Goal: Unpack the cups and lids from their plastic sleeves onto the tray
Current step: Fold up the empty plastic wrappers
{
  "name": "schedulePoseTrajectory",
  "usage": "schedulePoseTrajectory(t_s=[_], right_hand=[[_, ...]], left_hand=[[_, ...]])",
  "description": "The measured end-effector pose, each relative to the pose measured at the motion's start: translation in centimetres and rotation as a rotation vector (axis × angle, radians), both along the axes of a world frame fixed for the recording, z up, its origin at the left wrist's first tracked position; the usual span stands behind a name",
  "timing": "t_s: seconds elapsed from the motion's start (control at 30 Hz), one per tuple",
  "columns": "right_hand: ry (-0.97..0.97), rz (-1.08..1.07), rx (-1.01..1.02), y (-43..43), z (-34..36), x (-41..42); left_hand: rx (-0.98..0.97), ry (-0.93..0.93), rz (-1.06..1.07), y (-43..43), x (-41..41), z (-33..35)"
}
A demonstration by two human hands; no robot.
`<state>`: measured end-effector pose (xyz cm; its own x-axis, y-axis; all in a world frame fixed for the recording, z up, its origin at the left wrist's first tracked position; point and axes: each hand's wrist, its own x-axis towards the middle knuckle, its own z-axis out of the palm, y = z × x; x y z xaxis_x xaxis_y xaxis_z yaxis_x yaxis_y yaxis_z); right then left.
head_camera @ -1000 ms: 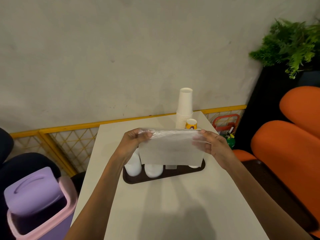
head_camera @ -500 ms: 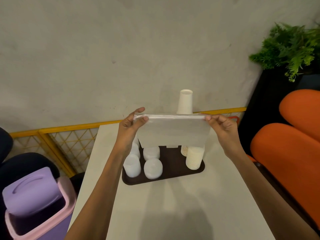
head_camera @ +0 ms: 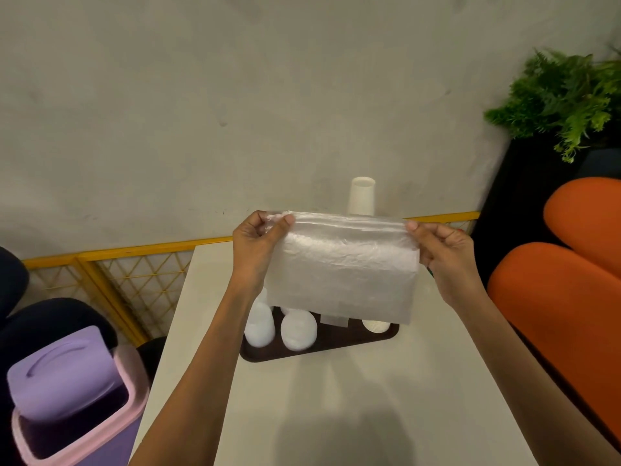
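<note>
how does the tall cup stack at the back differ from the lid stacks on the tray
The tall cup stack pokes above the plastic sleeve, its lower part hidden; the lid stacks show below the sleeve at the tray's front left. The cup stack tapers upward; the lid stacks are squat and rounded. Both are white.

Left hand [head_camera: 257, 250], right hand [head_camera: 443, 257] aloft in pinch

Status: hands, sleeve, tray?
Left hand, right hand pinching plastic sleeve top corners, held flat over tray. Lid stacks, cups on tray. Sleeve hides tray's back.
</note>
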<state>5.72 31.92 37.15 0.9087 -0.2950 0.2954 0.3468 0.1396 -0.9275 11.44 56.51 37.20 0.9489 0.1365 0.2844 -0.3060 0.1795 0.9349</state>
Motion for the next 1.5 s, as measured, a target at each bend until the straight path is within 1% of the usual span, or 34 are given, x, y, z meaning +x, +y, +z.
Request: schedulePoseTrajectory(t_s=[0.07, 0.13, 0.2, 0.27, 0.33, 0.4, 0.43, 0.57, 0.6, 0.67, 0.77, 0.9, 0.97, 1.03, 1.1, 1.2, 1.33, 1.37, 1.43, 1.47, 1.5], right_hand=[[0.058, 0.09, 0.129, 0.2, -0.5, 0.0], [0.221, 0.238, 0.295, 1.0, -1.5, -0.3], [0.389, 0.363, 0.378, 1.6, -3.1, -0.9], [0.479, 0.398, 0.312, 2.0, -4.5, -1.2], [0.528, 0.408, 0.178, 2.1, -5.4, -1.4], [0.561, 0.367, 0.073, 2.1, -5.7, -1.2], [0.571, 0.343, 0.063, 1.9, -6.0, -1.0], [0.568, 0.279, 0.088, 1.3, -6.4, -0.8], [0.571, 0.28, 0.084, 1.2, -6.5, -0.8], [0.585, 0.278, 0.059, 1.2, -6.8, -0.8], [0.594, 0.293, 0.05, 1.1, -7.2, -0.7], [0.579, 0.407, 0.113, 0.6, -7.1, -0.9], [0.586, 0.443, 0.111, 0.3, -7.1, -1.1], [0.593, 0.468, 0.084, 0.0, -7.1, -1.0], [0.576, 0.48, 0.041, -0.4, -6.9, -0.8], [0.479, 0.486, -0.031, -1.1, -6.0, -0.8], [0.394, 0.511, -0.104, -1.9, -5.6, -0.7], [0.395, 0.527, -0.097, -1.9, -5.5, -0.9], [0.399, 0.616, -0.009, -2.2, -5.1, -1.3], [0.406, 0.687, 0.068, -2.5, -5.1, -1.3], [0.436, 0.791, 0.187, -2.7, -5.3, -1.0]], left_hand=[[-0.052, 0.015, 0.003, -0.4, -0.1, -0.2], [-0.074, 0.04, 0.016, -0.7, 0.0, -0.7], [-0.081, 0.091, 0.033, -0.8, 0.1, -1.4], [-0.062, 0.152, 0.054, -0.8, 0.1, -2.2], [-0.026, 0.221, 0.074, -0.9, -0.1, -2.9], [0.018, 0.328, 0.09, -0.5, -0.2, -3.5], [0.017, 0.41, 0.048, -0.1, -0.2, -3.9], [-0.155, 0.725, -0.383, 1.6, -1.3, -5.4], [-0.17, 0.776, -0.435, 1.8, -1.7, -5.9], [-0.15, 0.821, -0.466, 1.8, -2.4, -6.7], [-0.046, 0.817, -0.441, 1.5, -2.7, -6.6], [0.055, 0.766, -0.387, 1.7, -2.1, -6.8], [0.12, 0.738, -0.351, 1.8, -2.0, -6.9], [0.156, 0.672, -0.315, 1.9, -2.1, -6.8], [0.164, 0.552, -0.3, 1.9, -2.1, -6.5], [0.163, 0.408, -0.258, 2.3, -2.0, -5.9], [0.174, 0.346, -0.237, 2.8, -1.8, -5.7], [0.178, 0.348, -0.24, 2.9, -1.7, -5.8], [0.156, 0.355, -0.272, 3.0, -1.5, -5.8], [0.132, 0.365, -0.292, 3.1, -1.4, -5.7], [0.108, 0.373, -0.317, 3.1, -1.4, -5.6]])
